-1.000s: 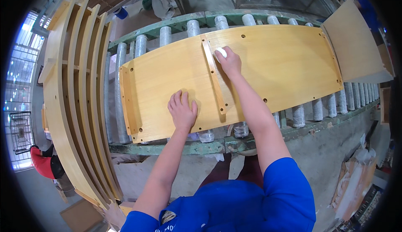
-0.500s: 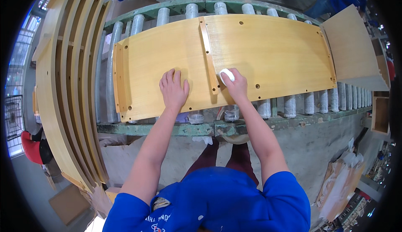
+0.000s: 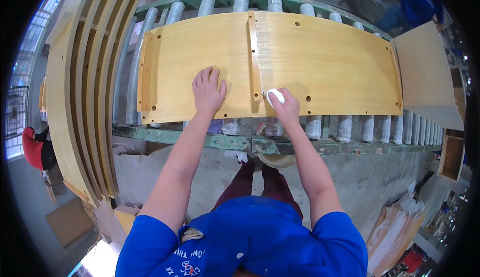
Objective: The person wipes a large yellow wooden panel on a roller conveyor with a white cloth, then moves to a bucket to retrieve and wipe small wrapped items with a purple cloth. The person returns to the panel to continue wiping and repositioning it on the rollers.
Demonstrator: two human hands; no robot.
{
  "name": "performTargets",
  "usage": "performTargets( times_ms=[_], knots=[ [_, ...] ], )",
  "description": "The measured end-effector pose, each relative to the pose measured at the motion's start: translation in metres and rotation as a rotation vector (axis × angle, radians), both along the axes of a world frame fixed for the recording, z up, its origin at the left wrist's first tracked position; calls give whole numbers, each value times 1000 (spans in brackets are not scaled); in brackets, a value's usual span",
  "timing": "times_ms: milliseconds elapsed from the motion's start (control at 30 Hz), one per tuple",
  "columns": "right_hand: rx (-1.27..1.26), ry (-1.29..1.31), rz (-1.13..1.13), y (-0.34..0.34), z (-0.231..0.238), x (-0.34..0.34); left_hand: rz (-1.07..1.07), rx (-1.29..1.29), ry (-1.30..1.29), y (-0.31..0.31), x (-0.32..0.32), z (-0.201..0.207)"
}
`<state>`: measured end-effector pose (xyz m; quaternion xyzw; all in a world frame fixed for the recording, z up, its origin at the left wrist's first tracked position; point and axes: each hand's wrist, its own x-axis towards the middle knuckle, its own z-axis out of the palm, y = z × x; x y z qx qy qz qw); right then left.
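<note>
A pale wooden panel (image 3: 330, 62) with drilled holes lies on the roller conveyor, a narrow wooden strip (image 3: 255, 62) standing across its middle. My right hand (image 3: 287, 109) is closed around a small white squeeze bottle (image 3: 275, 97), partly hidden by my fingers. The bottle's thin tip points at the strip's right side, close to its near end. A thin whitish line runs along the foot of the strip there. To the left of the strip, my left hand (image 3: 209, 92) rests flat on the panel with its fingers stretched out.
Several long curved boards (image 3: 75, 92) stand stacked on the left. Wrapped rollers (image 3: 344, 128) and a green conveyor rail (image 3: 200, 140) lie beneath the panel. A wooden box-like piece (image 3: 430, 72) sits at the right end. A person in blue (image 3: 419, 2) is at the far right.
My right hand has moved with the white bottle toward the near end of the strip. My left hand keeps about the same spot on the panel. The whole view has shifted a little.
</note>
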<state>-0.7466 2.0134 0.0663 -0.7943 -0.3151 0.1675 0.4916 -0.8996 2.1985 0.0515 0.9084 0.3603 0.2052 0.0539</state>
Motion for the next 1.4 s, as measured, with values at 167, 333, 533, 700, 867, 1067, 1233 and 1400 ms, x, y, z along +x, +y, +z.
performTargets(
  times_ms=[167, 333, 533, 700, 867, 1067, 1233, 1400],
  knots=[
    [-45, -2, 93, -9, 3, -6, 88, 2, 55, -4, -6, -8],
    [-66, -110, 323, -31, 11, -4, 156, -17, 148, -17, -7, -6],
    [401, 1403, 326, -8, 65, -6, 186, -100, 120, -16, -24, 0],
    [256, 1342, 506, 85, 104, -42, 96, -90, 81, -11, -31, 4],
    [43, 887, 788, 219, 118, -112, -137, -206, 31, 13, -63, 12],
    [-296, 278, 1056, 324, 107, -216, -70, -130, -76, 19, -69, 7],
    [-297, -167, 1300, 361, 76, -259, -74, -175, -109, 24, -71, -2],
    [-561, -448, 1400, 380, 79, -274, -70, -191, -113, 27, -72, -6]
  ],
)
